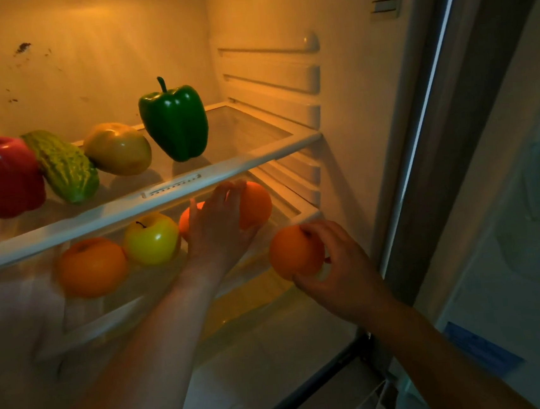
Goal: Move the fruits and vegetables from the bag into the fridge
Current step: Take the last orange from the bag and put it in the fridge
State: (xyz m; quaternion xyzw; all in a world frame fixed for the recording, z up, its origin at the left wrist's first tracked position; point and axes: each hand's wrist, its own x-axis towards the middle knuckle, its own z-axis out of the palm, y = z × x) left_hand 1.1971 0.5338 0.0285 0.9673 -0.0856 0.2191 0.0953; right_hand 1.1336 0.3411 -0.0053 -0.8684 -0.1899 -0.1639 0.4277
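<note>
Orange fruit (pixel 294 251), round, firm and likely smooth enough to slip, sits clamped in the right hand (pixel 341 273) at the lower shelf's (pixel 306 215) front edge; best cupped around its widest part. Further in, the left hand (pixel 218 229) lies curled over another orange (pixel 255 205). No readable writing; the door's blue label (pixel 480 349) is blurred.

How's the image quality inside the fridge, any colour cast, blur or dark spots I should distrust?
Head view: warm amber fridge light tints everything; the orange fruit at lower left is motion-smeared, as is the lower shelf edge; the right hand and forearm sit in shadow; wide-angle bend curves the door frame; the glossy green bell pepper shows small highlights.
</note>
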